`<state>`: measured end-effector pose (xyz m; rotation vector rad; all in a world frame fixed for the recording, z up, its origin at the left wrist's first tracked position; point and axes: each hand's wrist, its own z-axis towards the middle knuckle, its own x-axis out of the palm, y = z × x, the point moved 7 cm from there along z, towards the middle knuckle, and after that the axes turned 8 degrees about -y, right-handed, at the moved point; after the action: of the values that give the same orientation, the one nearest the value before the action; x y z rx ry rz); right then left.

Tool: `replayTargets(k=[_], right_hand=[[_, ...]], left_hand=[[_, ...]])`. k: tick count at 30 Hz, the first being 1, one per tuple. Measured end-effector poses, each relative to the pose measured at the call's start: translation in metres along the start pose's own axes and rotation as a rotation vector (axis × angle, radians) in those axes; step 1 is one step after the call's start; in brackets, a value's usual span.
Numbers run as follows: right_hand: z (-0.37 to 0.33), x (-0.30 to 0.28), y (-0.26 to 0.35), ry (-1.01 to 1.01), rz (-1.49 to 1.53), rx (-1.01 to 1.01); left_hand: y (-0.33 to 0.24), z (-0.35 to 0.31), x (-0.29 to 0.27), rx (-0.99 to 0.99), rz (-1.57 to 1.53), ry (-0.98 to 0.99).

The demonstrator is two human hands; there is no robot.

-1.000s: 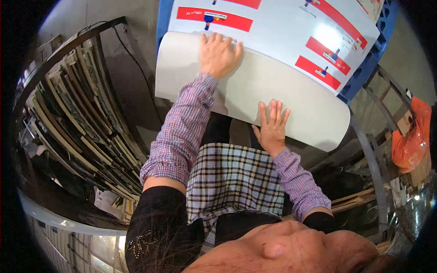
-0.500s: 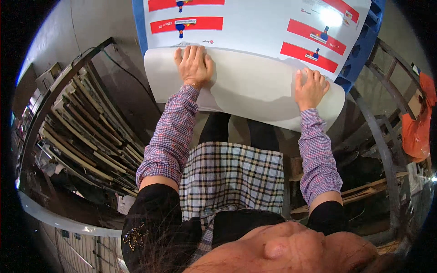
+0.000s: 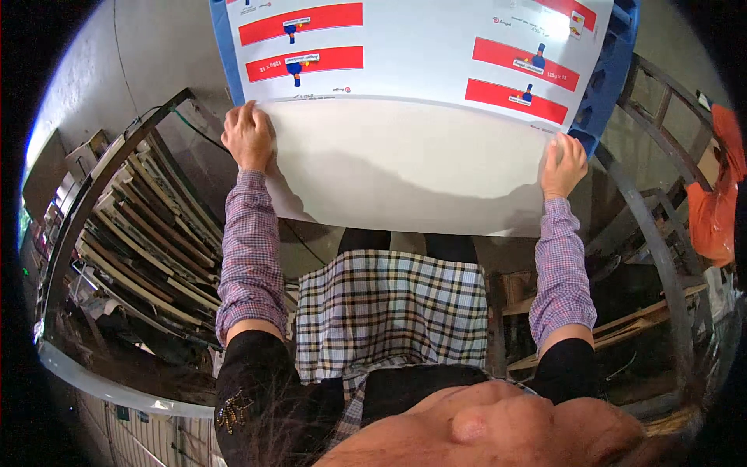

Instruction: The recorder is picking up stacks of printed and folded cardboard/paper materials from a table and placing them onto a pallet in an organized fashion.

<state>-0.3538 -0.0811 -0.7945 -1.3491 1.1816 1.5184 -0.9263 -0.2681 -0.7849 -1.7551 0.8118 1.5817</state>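
Note:
A large printed sheet with red bands and blue figures (image 3: 412, 54) lies on a blue plastic pallet (image 3: 597, 109). Its near part shows as a pale, plain flap (image 3: 405, 163), which curves down toward my legs; whether this is one sheet or several, I cannot tell. At the flap's left edge my left hand (image 3: 249, 136) is closed, fingers over the top and the thumb side against the paper. My right hand (image 3: 564, 165) grips the opposite edge the same way, close to the pallet's right side. Both thumbs are partly hidden.
To the left, a metal rack (image 3: 58, 265) holds many upright boards (image 3: 148, 233). A curved metal frame (image 3: 657, 265) stands on the right, with an orange cloth (image 3: 712, 210) hanging beyond it. A checked apron (image 3: 393, 311) covers my lap.
My left hand has slid left from the top of the flap to its left edge. My right hand has shifted slightly right and down to the other edge. The flap now lies flatter and wider.

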Motion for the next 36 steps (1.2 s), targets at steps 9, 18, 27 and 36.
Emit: replayTargets(k=[9, 18, 27, 36], right_hand=[[0.02, 0.022, -0.011, -0.107, 0.044, 0.043], [0.004, -0.005, 0.0, -0.099, 0.081, -0.015], [0.014, -0.006, -0.033, -0.057, 0.037, 0.087], [-0.065, -0.071, -0.102, 0.569, 0.377, 0.8]], left_hand=[[0.008, 0.001, 0.027, -0.122, -0.191, -0.281], [0.013, -0.009, 0.007, -0.37, -0.024, -0.175], [0.007, -0.024, -0.005, -0.533, -0.17, -0.103], [0.033, -0.048, -0.086, -0.439, 0.14, 0.453]])
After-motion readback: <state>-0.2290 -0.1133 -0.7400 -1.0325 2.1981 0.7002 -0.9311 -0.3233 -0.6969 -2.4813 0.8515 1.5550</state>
